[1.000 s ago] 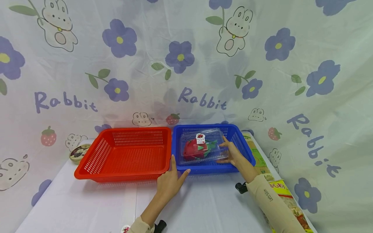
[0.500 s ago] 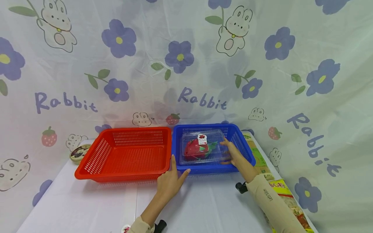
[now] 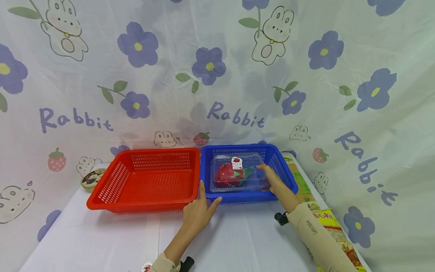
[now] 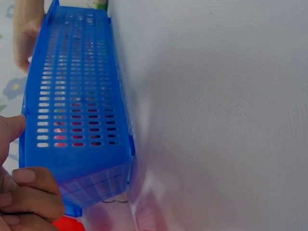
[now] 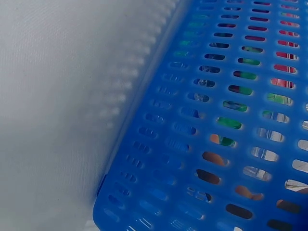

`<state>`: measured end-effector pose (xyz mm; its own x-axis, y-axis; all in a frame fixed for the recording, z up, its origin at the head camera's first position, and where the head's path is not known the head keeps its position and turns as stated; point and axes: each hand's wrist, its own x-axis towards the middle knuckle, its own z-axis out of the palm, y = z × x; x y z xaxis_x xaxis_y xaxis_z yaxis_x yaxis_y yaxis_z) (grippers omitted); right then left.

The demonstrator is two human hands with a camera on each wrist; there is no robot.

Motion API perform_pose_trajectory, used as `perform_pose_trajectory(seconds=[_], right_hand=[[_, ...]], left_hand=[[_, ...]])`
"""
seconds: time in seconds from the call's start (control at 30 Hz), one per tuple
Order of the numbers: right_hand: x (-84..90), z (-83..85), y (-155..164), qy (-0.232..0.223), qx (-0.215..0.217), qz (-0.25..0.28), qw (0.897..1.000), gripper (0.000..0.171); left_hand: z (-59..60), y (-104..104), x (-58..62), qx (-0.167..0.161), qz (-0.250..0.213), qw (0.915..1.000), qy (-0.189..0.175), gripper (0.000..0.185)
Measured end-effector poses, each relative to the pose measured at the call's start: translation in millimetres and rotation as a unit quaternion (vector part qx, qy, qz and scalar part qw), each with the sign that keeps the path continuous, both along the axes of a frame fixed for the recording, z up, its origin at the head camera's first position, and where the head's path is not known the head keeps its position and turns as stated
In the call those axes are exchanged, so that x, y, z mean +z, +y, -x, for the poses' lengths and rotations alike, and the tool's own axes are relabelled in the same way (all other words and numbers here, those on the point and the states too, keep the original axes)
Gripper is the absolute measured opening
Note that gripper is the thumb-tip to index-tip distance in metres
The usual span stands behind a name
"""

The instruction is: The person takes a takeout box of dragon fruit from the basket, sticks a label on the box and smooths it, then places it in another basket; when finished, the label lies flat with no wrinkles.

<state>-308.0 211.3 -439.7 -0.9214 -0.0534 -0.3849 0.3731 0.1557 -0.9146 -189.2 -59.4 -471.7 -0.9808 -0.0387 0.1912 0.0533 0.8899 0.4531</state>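
Note:
A clear plastic fruit box with a sticker lies in the blue basket, a pink-red and green dragon fruit inside it. My right hand reaches over the basket's front right, its spread fingers at the box's right end. The right wrist view shows the perforated blue wall, with parts of the fingers seen through its holes. My left hand holds the basket's near left corner, index finger pointing forward between the two baskets. In the left wrist view, the thumb touches the rim and other fingers curl beside the corner.
A red basket stands left of the blue one, with a round tin beyond its left side. Yellow and green food packets lie along the table's right edge. A patterned curtain hangs behind.
The fruit box has shifted slightly right and settled flatter in the blue basket. My right fingers have drawn slightly back toward its right end. The left hand stays at the corner.

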Motion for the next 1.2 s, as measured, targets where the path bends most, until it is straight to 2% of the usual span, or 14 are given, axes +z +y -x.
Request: perform_pose_trajectory(seconds=[0.3, 0.8, 1.07, 1.2], right_hand=[[1.3, 0.0, -0.8, -0.014, -0.009, -0.003, 1.0, 0.078], [2.8, -0.6, -2.0, -0.026, -0.046, -0.001, 0.999, 0.086], [1.3, 1.1, -0.1, -0.021, -0.045, -0.003, 0.999, 0.085], [1.2, 2.3, 1.7, -0.015, -0.03, -0.014, 0.999, 0.086]], left_hand=[[-0.4, -0.6, -0.4, -0.003, -0.001, 1.0, 0.003, 0.099], [-0.2, -1.4, -1.7, -0.006, 0.001, 0.9999, 0.011, 0.098], [-0.2, -1.5, -1.9, -0.004, 0.004, 0.9999, 0.014, 0.098], [-0.3, -1.6, -2.0, -0.004, 0.005, 0.9999, 0.015, 0.098]])
